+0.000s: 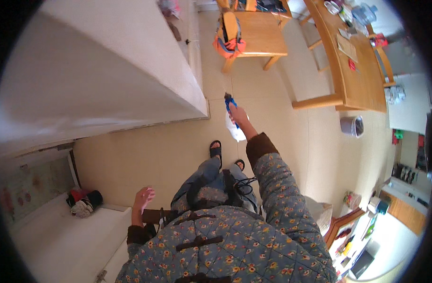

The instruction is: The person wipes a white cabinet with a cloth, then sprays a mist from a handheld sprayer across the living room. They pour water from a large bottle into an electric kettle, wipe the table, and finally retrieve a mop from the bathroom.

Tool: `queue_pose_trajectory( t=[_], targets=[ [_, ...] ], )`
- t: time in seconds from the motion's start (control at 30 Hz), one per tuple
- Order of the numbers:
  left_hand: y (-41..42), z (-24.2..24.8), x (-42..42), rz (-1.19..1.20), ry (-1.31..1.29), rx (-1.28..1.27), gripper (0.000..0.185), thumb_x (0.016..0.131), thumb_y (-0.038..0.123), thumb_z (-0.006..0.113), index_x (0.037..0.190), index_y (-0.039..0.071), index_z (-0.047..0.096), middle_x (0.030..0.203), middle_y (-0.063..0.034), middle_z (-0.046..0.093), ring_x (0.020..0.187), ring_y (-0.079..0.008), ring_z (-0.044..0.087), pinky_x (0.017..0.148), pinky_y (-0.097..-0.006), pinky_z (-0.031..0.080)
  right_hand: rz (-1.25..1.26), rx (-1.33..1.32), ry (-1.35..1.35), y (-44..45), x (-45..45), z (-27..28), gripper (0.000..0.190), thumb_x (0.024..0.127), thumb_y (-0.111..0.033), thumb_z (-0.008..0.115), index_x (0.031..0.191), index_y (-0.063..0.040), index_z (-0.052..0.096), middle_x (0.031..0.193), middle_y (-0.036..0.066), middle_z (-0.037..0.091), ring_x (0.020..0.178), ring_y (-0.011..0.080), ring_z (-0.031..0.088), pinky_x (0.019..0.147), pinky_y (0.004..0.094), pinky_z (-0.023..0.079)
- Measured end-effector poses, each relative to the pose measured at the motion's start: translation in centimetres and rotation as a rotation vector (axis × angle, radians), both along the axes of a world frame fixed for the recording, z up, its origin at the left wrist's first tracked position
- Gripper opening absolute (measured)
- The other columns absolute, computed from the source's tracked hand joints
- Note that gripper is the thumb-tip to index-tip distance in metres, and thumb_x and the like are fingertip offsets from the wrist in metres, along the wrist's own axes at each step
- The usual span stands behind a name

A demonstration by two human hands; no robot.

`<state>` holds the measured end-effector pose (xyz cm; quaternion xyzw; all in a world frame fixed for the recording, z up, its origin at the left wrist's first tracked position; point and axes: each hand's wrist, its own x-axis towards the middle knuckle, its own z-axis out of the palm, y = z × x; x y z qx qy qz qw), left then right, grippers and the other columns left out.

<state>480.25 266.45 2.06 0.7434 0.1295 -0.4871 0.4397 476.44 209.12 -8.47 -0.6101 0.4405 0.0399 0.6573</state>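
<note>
My right hand (237, 115) is closed round a slim blue object (230, 100) with a dark tip, held out ahead of me above the floor; its exact kind is unclear. A white plastic bag (235, 131) shows just below that hand; whether it hangs from the hand cannot be told. My left hand (144, 198) is low on the left, fingers loosely curled, with nothing seen in it. My feet in dark sandals stand on the beige tiled floor (152, 152).
Ahead stands a wooden chair (263, 33) with an orange backpack (231, 39). To the right are a long wooden table (364, 81) and a waste bin (351, 126). A white wall corner (198, 102) juts in from the left. Dark and pale cloth items (84, 203) lie at lower left.
</note>
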Motion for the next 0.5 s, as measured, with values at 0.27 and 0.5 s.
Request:
queue_pose_trajectory(
  t=[0.27,0.5],
  targets=[
    [-8.6,-0.7,5.8,-0.432,-0.019,0.077,0.032,0.091,0.025,0.052,0.117,0.006,0.055,0.102,-0.0058,0.064,0.088,-0.0168,0.062,0.074,-0.0306,0.049,-0.166,0.069,0.260,4.6,-24.8,-4.9,0.056,0.085,-0.057,0.048,0.074,-0.003,0.056,0.053,0.004,0.051,0.044,0.0146,0.050,0.042,0.0296,0.041],
    [-15.5,1.0,6.2,-0.733,-0.110,0.099,0.031,0.094,0.019,0.045,0.121,0.006,0.054,0.107,-0.0085,0.062,0.093,-0.0176,0.061,0.079,-0.0316,0.048,-1.020,0.001,0.272,9.9,-45.7,-8.0,0.040,0.090,-0.041,0.047,0.087,-0.003,0.059,0.059,0.012,0.057,0.053,0.0272,0.059,0.046,0.0373,0.044]
  ],
)
